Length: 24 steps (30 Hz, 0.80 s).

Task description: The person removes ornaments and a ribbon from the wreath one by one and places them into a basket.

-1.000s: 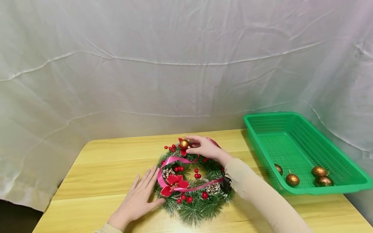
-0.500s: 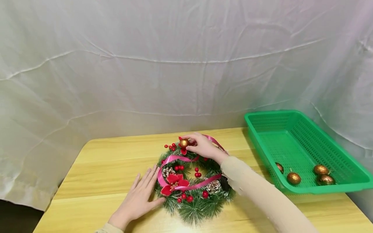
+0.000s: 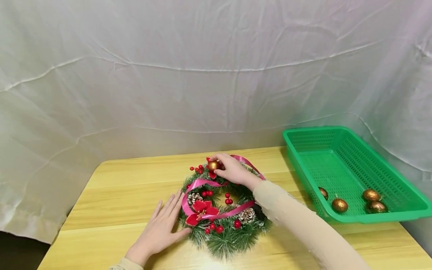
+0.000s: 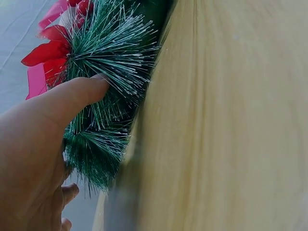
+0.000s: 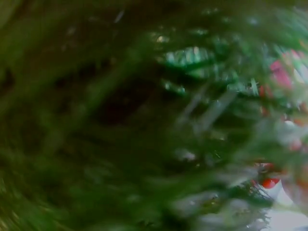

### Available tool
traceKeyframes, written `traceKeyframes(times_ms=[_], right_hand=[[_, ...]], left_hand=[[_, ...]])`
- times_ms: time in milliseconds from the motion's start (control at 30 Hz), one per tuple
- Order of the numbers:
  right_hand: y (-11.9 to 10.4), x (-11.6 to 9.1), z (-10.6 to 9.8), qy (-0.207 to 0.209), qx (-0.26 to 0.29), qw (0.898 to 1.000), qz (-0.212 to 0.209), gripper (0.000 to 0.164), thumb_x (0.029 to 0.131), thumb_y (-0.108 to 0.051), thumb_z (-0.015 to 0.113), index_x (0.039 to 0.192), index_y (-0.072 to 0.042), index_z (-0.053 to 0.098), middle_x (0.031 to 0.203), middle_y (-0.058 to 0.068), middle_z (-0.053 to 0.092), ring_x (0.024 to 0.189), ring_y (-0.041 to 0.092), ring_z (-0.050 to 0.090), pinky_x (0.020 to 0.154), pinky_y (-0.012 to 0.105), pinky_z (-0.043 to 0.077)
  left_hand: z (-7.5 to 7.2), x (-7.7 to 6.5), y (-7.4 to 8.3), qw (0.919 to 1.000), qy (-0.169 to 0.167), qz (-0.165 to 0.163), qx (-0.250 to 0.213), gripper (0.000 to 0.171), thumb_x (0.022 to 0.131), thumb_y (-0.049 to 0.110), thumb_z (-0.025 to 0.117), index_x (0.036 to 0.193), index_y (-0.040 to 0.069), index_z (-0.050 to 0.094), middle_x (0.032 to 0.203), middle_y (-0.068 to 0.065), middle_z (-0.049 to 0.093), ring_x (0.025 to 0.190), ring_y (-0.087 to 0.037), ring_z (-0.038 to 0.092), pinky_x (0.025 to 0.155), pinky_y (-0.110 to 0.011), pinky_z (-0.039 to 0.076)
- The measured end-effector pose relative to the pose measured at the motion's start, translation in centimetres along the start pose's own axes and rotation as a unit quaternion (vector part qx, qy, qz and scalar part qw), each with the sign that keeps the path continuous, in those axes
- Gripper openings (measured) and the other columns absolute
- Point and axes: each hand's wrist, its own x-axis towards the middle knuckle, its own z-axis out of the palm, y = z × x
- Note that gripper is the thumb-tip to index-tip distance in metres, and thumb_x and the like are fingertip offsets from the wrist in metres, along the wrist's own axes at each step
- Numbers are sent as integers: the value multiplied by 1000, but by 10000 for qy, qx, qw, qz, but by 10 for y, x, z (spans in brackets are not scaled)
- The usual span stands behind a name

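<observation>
A green wreath [image 3: 224,242] with red berries, pinecones and red flowers lies on the wooden table [image 3: 128,202]. Pink ribbon [image 3: 233,213] loops loosely over it. At the wreath's far side, my right hand [image 3: 233,170] pinches a gold bauble [image 3: 213,165] between thumb and fingers, against a red flower. My left hand [image 3: 162,225] rests with straight fingers along the wreath's left edge; in the left wrist view its thumb [image 4: 86,91] touches the green needles [image 4: 113,57]. Blurred needles [image 5: 120,144] fill most of the right wrist view, so the fingertips there are hidden.
A green plastic basket [image 3: 305,176] stands at the right of the table, holding several copper-gold baubles [image 3: 339,205] near its front end. Behind the table hangs a pale grey cloth [image 3: 189,97].
My right hand has shifted slightly to the left and closed its fingers more around the bauble at the red flower. The left hand stays in place.
</observation>
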Motion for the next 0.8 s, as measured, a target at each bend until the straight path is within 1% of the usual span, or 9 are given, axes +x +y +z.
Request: traceKeyframes(times_ms=[167, 367, 500, 567, 800], right_hand=[[-1, -3, -4, 134, 332, 9994, -39, 39, 90, -9, 66, 128, -8, 56, 122, 9, 56, 104, 24, 58, 86, 38, 52], [-10, -6, -17, 350, 939, 9949, -92, 39, 89, -7, 67, 126, -9, 56, 118, 8, 54, 94, 23, 59, 79, 35, 54], [-18, -7, -26, 490, 1287, 9901, -267, 37, 88, -4, 67, 124, -6, 57, 118, 9, 55, 101, 24, 56, 81, 39, 53], [-22, -7, -30, 583, 1348, 9885, -350, 37, 88, -4, 68, 123, -4, 58, 119, 10, 56, 104, 26, 56, 83, 40, 53], [-40, -18, -49, 822, 1682, 9819, -294, 37, 87, -6, 70, 122, -6, 58, 119, 12, 57, 103, 30, 61, 84, 37, 55]], left_hand=[[-1, 1, 0, 10000, 31, 21, 9, 98, 84, 71, 49, 154, 11, 15, 160, -2, 8, 142, -29, 19, 113, -56, 13], [-2, 1, 1, 10000, 59, 26, 22, 99, 83, 71, 49, 153, 9, 17, 159, -7, 14, 142, -29, 20, 112, -56, 13], [-3, 1, 1, 10000, 27, 5, 21, 98, 84, 71, 49, 154, 10, 16, 159, -7, 13, 142, -29, 20, 113, -56, 12], [-3, 1, 0, 10000, 3, -6, 18, 98, 84, 71, 49, 154, 10, 16, 159, -7, 13, 143, -29, 19, 113, -56, 12], [-1, 0, 0, 10000, -51, -24, 67, 99, 84, 73, 46, 154, 10, 15, 159, -6, 12, 143, -28, 18, 114, -55, 10]])
